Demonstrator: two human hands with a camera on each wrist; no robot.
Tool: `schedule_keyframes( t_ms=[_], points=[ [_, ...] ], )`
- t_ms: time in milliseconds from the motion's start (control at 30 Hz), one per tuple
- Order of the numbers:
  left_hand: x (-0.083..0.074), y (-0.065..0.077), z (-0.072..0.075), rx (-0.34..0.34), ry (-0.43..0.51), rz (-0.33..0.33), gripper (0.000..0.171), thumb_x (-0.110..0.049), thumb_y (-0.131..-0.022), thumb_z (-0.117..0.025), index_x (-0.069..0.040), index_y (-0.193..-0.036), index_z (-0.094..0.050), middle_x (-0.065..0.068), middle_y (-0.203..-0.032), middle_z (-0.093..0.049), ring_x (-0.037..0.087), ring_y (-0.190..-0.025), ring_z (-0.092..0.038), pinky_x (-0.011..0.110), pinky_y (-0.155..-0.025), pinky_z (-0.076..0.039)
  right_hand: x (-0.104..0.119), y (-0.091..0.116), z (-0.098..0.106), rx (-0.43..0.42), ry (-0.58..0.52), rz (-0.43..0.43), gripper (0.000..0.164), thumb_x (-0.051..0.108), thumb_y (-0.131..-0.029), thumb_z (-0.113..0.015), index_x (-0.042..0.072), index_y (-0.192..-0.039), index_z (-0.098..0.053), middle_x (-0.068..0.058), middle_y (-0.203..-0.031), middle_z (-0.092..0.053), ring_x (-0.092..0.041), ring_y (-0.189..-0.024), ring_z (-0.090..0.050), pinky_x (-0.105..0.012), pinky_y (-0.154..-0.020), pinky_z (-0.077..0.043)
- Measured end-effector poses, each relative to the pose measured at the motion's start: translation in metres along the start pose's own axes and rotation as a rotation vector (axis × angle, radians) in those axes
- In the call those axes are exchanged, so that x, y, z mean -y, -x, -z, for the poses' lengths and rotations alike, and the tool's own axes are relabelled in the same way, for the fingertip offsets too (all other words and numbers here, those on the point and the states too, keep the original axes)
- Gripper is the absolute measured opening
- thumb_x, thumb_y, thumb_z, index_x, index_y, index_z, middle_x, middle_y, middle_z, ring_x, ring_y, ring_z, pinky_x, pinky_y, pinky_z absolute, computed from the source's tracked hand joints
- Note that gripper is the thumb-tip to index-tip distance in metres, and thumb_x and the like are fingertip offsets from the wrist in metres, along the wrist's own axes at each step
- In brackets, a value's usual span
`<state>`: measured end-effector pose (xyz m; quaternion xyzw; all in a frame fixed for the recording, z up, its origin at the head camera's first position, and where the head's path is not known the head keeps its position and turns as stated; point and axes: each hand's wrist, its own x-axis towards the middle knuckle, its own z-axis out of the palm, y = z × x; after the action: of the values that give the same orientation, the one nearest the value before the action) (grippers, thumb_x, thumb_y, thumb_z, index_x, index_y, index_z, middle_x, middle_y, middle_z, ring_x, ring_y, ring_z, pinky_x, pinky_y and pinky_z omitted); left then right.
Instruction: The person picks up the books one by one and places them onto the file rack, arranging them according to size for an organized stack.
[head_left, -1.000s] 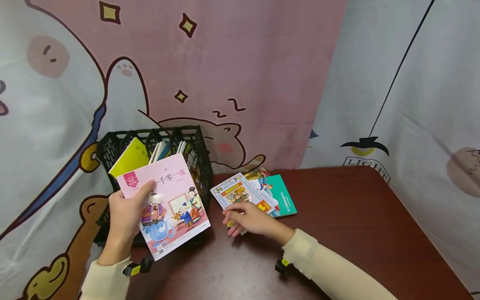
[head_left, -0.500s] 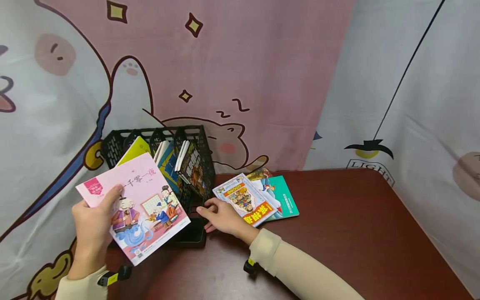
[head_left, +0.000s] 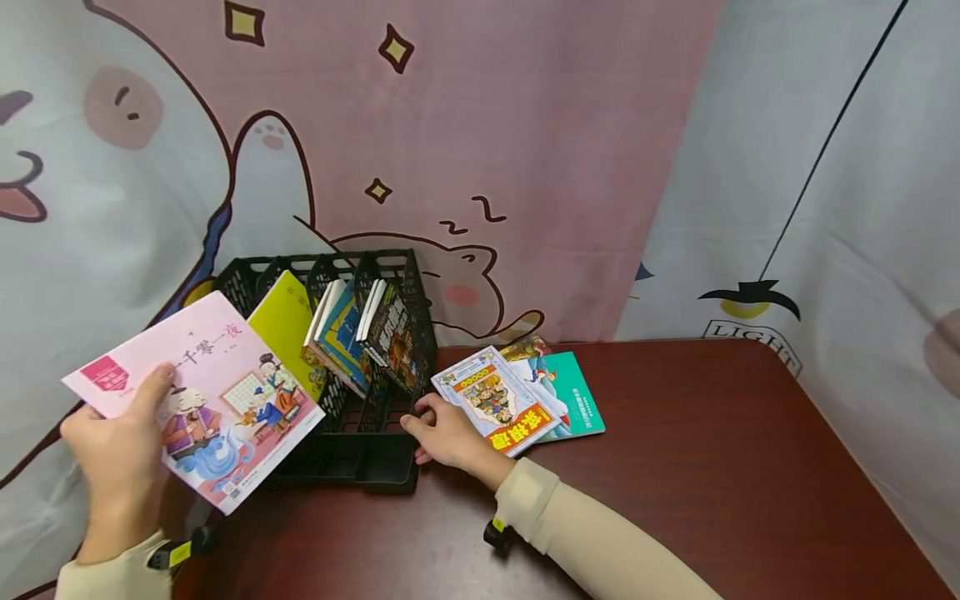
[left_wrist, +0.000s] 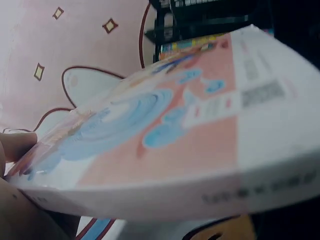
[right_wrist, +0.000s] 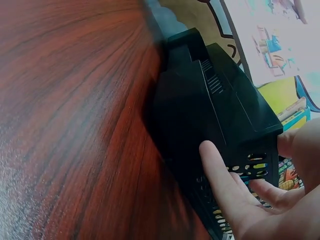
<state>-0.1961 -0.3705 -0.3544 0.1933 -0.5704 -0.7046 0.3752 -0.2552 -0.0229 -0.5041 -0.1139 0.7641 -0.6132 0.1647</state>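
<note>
My left hand (head_left: 123, 442) holds a pink picture book (head_left: 206, 400) by its left edge, thumb across the cover, front of the table's left side. In the left wrist view the pink book (left_wrist: 165, 120) fills most of the picture, its lower edge toward the camera. At the front right corner of a black slotted book rack (head_left: 337, 454), my right hand (head_left: 450, 433) grips the side wall. The right wrist view has the fingers (right_wrist: 215, 160) against the rack's outer face and the thumb at its edge. Inside the rack lean a yellow book (head_left: 285, 325), blue-covered books (head_left: 341, 333) and dark-covered books (head_left: 390, 333).
Right of the rack, a white-bordered book (head_left: 491, 400), a green book (head_left: 577, 400) and a brownish book (head_left: 525, 346) overlap on the dark red table (head_left: 675, 467). A printed curtain (head_left: 540, 150) hangs behind the table.
The left hand has carried the pink book leftward, uncovering more of the rack. My right hand has moved left from beside the loose books to the rack's front corner.
</note>
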Motion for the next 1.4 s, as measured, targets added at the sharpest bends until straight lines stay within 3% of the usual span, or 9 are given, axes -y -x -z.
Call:
schedule_keyframes(
  t_ms=[300, 467, 567, 733, 900, 1167, 1300, 1400],
  points=[
    [-0.010, -0.016, -0.001, -0.044, -0.074, -0.157, 0.028, -0.011, -0.083, -0.098, -0.006, -0.107, -0.085, -0.006, -0.083, -0.084, 0.003, -0.060, -0.076, 0.015, -0.054, -0.058, 0.000, 0.001, -0.001, -0.004, -0.022, -0.014, 0.040, 0.035, -0.108, -0.072, 0.006, -0.133, -0.062, -0.006, -0.103, -0.072, -0.036, -0.071, -0.081, -0.053, -0.069, -0.068],
    [-0.016, -0.019, -0.006, -0.060, -0.349, -0.294, 0.021, -0.019, -0.090, -0.091, -0.012, -0.109, -0.086, -0.023, -0.083, -0.079, -0.008, -0.061, -0.069, 0.007, -0.057, -0.053, 0.000, 0.001, -0.001, -0.012, -0.029, -0.020, 0.036, 0.032, -0.108, -0.071, 0.006, -0.131, -0.062, -0.006, -0.101, -0.072, -0.032, -0.068, -0.080, -0.054, -0.068, -0.068],
    [-0.020, -0.017, -0.009, -0.086, -0.461, -0.335, 0.017, -0.024, -0.093, -0.088, -0.018, -0.109, -0.086, -0.031, -0.084, -0.074, -0.013, -0.064, -0.065, 0.004, -0.059, -0.050, 0.000, 0.001, -0.001, -0.014, -0.035, -0.018, 0.035, 0.032, -0.108, -0.071, 0.006, -0.130, -0.062, -0.006, -0.101, -0.072, -0.029, -0.065, -0.079, -0.055, -0.068, -0.068],
    [-0.028, -0.014, -0.010, -0.110, -0.461, -0.320, 0.023, -0.025, -0.097, -0.085, -0.019, -0.119, -0.084, -0.030, -0.091, -0.074, -0.014, -0.072, -0.066, 0.002, -0.065, -0.050, 0.001, 0.001, 0.000, 0.004, -0.040, -0.014, 0.036, 0.034, -0.109, -0.071, 0.006, -0.131, -0.062, -0.007, -0.102, -0.071, -0.026, -0.065, -0.078, -0.056, -0.069, -0.068],
    [-0.031, -0.015, -0.010, -0.147, -0.468, -0.364, 0.019, -0.023, -0.096, -0.083, -0.020, -0.115, -0.085, -0.033, -0.089, -0.072, -0.015, -0.073, -0.064, 0.002, -0.065, -0.047, 0.001, 0.001, 0.001, 0.012, -0.025, -0.020, 0.037, 0.036, -0.109, -0.070, 0.008, -0.132, -0.062, -0.006, -0.102, -0.070, -0.026, -0.066, -0.079, -0.054, -0.069, -0.068],
    [-0.012, -0.024, -0.027, -0.175, -0.448, -0.390, 0.005, -0.028, -0.092, -0.086, -0.027, -0.097, -0.083, -0.037, -0.079, -0.069, -0.014, -0.071, -0.061, 0.008, -0.066, -0.043, 0.000, 0.003, 0.002, 0.001, -0.027, -0.024, 0.037, 0.035, -0.109, -0.071, 0.007, -0.132, -0.062, -0.007, -0.100, -0.071, -0.028, -0.066, -0.079, -0.055, -0.069, -0.068],
    [0.005, -0.037, -0.038, -0.170, -0.442, -0.357, 0.009, -0.032, -0.092, -0.088, -0.027, -0.096, -0.082, -0.037, -0.079, -0.067, -0.010, -0.075, -0.060, 0.013, -0.070, -0.042, 0.001, 0.003, 0.001, 0.005, -0.030, -0.025, 0.037, 0.035, -0.109, -0.071, 0.007, -0.132, -0.062, -0.007, -0.102, -0.071, -0.026, -0.065, -0.078, -0.055, -0.069, -0.068],
    [0.023, -0.052, -0.045, -0.160, -0.487, -0.356, 0.016, -0.043, -0.091, -0.088, -0.028, -0.096, -0.083, -0.037, -0.079, -0.065, -0.008, -0.077, -0.059, 0.013, -0.070, -0.041, 0.001, 0.002, 0.001, 0.003, -0.028, -0.020, 0.038, 0.035, -0.109, -0.071, 0.007, -0.132, -0.062, -0.008, -0.103, -0.071, -0.027, -0.066, -0.078, -0.055, -0.069, -0.068]
  ],
)
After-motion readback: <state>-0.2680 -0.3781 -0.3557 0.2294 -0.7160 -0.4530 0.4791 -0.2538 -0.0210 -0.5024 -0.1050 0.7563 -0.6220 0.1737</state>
